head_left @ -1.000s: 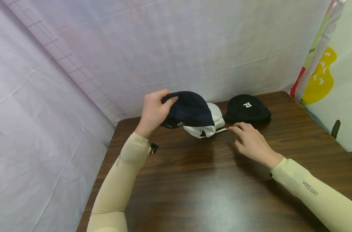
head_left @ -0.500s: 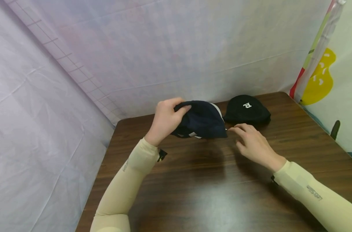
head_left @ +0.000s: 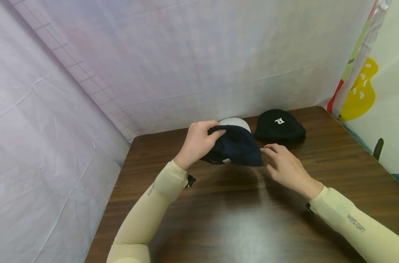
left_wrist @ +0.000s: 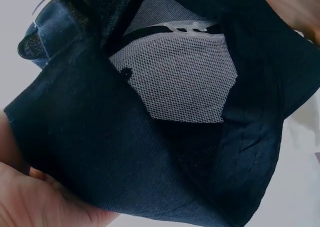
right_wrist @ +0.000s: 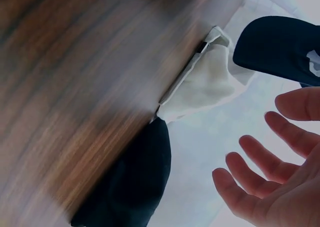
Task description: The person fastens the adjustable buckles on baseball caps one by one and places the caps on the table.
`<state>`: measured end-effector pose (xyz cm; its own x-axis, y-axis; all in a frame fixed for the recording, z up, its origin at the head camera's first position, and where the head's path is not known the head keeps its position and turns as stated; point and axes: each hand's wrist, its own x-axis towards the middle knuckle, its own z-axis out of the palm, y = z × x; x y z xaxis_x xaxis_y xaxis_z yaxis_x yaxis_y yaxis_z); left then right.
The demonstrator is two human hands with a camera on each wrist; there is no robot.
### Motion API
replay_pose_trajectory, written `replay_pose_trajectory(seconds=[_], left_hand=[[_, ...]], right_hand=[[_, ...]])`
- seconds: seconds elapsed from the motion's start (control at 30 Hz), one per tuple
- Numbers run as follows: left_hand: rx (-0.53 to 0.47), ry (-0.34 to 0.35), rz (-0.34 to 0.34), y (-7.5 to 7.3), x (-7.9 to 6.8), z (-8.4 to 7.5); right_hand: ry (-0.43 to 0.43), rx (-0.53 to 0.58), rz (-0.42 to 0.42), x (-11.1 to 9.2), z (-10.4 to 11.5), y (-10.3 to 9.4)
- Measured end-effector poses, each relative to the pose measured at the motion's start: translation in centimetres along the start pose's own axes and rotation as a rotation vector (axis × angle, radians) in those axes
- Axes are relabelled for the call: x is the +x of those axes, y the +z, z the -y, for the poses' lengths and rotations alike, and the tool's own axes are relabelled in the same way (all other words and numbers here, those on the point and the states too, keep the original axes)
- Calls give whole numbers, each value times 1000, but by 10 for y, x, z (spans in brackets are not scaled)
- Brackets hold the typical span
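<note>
My left hand (head_left: pixel 200 140) pinches a navy cap (head_left: pixel 240 148) by its edge, thumb on the near side, above the table. In the left wrist view the cap's (left_wrist: pixel 180 77) inside shows, with mesh lining, and part of the hand (left_wrist: pixel 45 202) grips the lower left edge. My right hand (head_left: pixel 286 168) is held in the air to the right, fingers loosely bent, fingertips near the cap's pointed end in the head view. In the right wrist view those fingers (right_wrist: pixel 260 182) are spread and hold nothing, with the navy cap (right_wrist: pixel 275 47) above them.
A white cap (head_left: pixel 234 122) lies on the table behind the navy one, mostly hidden by it. To its right sits a black cap (head_left: pixel 279 126) with a white letter. The brown wooden table (head_left: pixel 199 219) ends at a pale cloth wall (head_left: pixel 186 65).
My left hand has brought the navy cap right and toward me, so it covers more of the white cap's front. The right hand has barely moved.
</note>
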<state>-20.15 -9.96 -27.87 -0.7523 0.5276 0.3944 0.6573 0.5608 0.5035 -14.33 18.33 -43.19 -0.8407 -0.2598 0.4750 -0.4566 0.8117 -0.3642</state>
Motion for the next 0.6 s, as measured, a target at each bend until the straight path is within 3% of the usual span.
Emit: replay_pose_trajectory(seconds=[0.37,0.5,0.6], left_hand=[[37,-54,60,22,4,10],[57,-53,80,29,2,11],[64,-42,85,30,1,11]], right_hand=[[-13,-20,-31,-3,2,-3],[-31,13,-148,-3,10,-10],[-70,104,-279,0,21,-18]])
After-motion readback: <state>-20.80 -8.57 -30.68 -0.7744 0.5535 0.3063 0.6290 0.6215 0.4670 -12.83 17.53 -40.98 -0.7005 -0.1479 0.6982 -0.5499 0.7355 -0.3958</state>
